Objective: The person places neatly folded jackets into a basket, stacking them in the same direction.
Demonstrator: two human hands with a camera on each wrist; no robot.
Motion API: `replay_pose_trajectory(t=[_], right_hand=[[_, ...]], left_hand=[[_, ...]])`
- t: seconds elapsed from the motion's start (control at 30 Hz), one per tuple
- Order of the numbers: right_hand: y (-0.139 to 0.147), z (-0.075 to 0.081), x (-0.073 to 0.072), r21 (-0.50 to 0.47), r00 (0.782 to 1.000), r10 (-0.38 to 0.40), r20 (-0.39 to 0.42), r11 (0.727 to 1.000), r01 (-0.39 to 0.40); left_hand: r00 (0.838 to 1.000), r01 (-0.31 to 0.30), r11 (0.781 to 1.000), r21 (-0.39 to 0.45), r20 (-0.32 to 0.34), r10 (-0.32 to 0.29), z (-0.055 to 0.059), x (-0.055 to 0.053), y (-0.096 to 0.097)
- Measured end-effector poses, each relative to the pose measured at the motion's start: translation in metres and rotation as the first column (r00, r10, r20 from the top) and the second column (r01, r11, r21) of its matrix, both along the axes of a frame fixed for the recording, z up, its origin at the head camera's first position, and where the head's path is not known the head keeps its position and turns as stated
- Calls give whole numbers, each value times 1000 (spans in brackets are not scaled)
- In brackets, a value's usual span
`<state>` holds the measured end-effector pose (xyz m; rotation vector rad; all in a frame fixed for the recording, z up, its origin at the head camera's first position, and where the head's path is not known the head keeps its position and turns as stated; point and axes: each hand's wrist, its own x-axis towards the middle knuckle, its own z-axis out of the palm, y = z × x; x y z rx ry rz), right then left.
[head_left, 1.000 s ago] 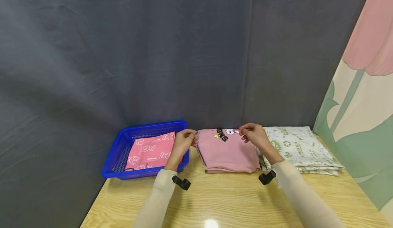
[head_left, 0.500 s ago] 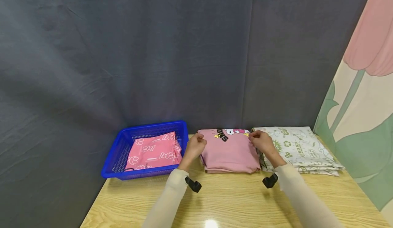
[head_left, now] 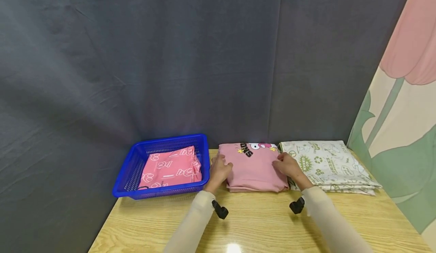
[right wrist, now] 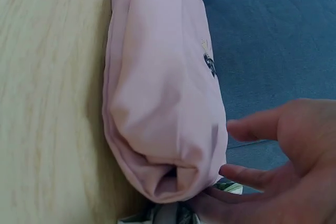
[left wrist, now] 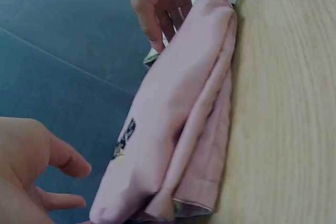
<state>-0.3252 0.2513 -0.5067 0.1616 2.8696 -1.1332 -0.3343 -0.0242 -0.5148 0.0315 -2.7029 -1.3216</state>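
Observation:
A folded pink garment [head_left: 257, 169] with a cartoon print and black letters lies on the table; it may be a sweatshirt. My left hand [head_left: 219, 171] is at its left side, thumb and fingers spread apart, as the left wrist view shows. At the opposite side, my right hand [head_left: 288, 166] has its thumb and a finger near the top surface. Lower fingers of the right hand [right wrist: 299, 166] reach towards the garment's underside, where their tips are hidden. The rolled end of the pink garment [right wrist: 163, 108] shows in the right wrist view.
Left of the hands stands a blue plastic basket [head_left: 127, 169] holding a folded pink cloth [head_left: 170, 168] with white bear outlines. A folded white cloth [head_left: 327, 162] with green print lies right of the garment. Behind the wooden table [head_left: 259, 222] hangs a dark curtain [head_left: 211, 64].
My left hand has moved right, from beside the basket's edge to the garment's left side. My right hand has moved right and down, from the garment's top edge to its right side.

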Motion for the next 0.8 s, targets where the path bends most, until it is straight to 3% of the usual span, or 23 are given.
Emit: replay_pose_trajectory(t=[0.13, 0.33, 0.57, 0.8], right_hand=[[-3, -2, -1, 47, 1000, 17, 4, 999, -18], [-6, -10, -3, 58, 1000, 3, 22, 998, -5], [-11, -14, -3, 1, 1000, 18, 17, 1000, -18], [-16, -14, 0, -38, 1000, 12, 6, 999, -12]], left_hand=[[998, -35, 997, 73, 59, 31, -7, 1, 0], [991, -104, 988, 113, 94, 94, -16, 3, 1], [994, -109, 983, 150, 5, 109, -25, 2, 1], [993, -66, 944, 323, -69, 92, -37, -3, -2]])
